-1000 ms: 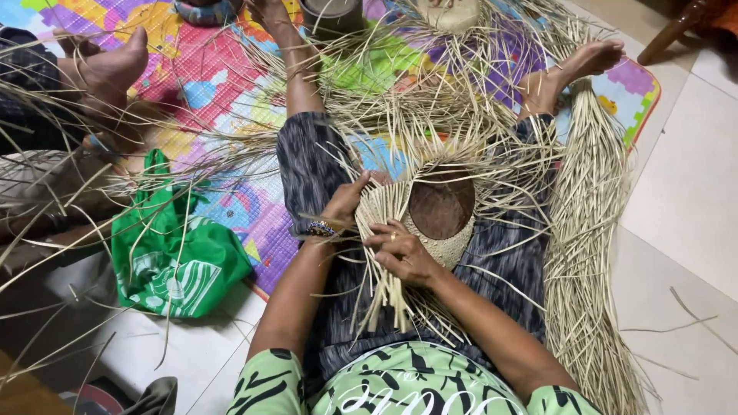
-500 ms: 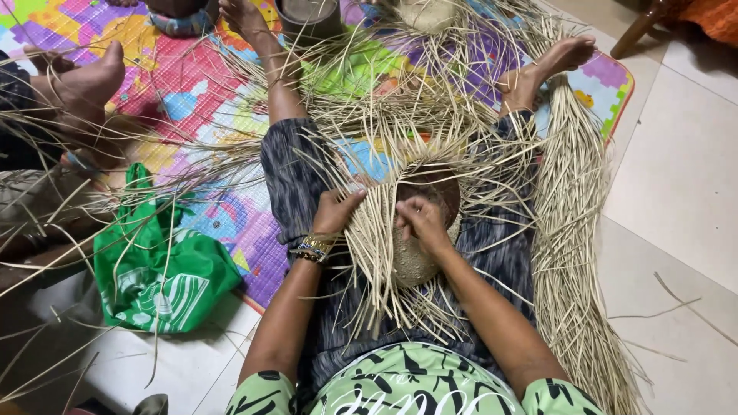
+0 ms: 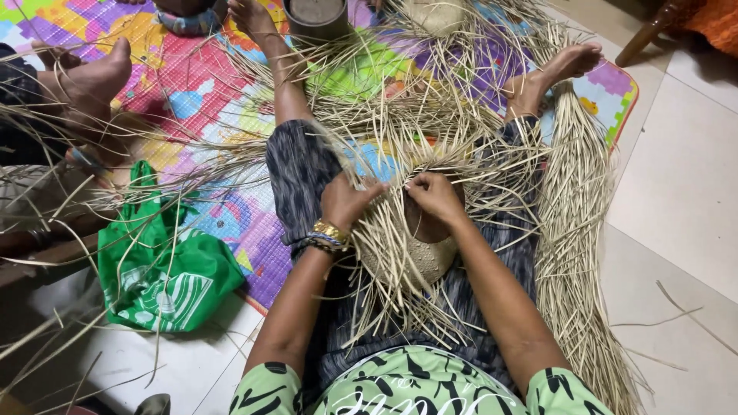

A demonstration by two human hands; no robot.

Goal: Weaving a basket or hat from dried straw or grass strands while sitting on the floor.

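Pale straw strips (image 3: pixel 430 138) fan outward across the centre of the frame, long axes radiating up and right over a colourful foam mat (image 3: pixel 192 84). Half-woven straw basket (image 3: pixel 419 250) sits in the lap, mid-frame. Left hand (image 3: pixel 346 201) and right hand (image 3: pixel 435 196) each pinch strips at its top. Green bag (image 3: pixel 165 280) lower left; another person's foot (image 3: pixel 92 77) upper left.

Floor (image 3: pixel 676 192): pale square tiles with thin grout lines, evenly lit. Play mat (image 3: pixel 192 84): bright multicoloured foam, spread over the tiles, one rounded corner at the right. Chair leg (image 3: pixel 642 34): dark wood, top right corner, beside orange cloth (image 3: pixel 715 19); green bag (image 3: pixel 165 273) at the mat's near edge.
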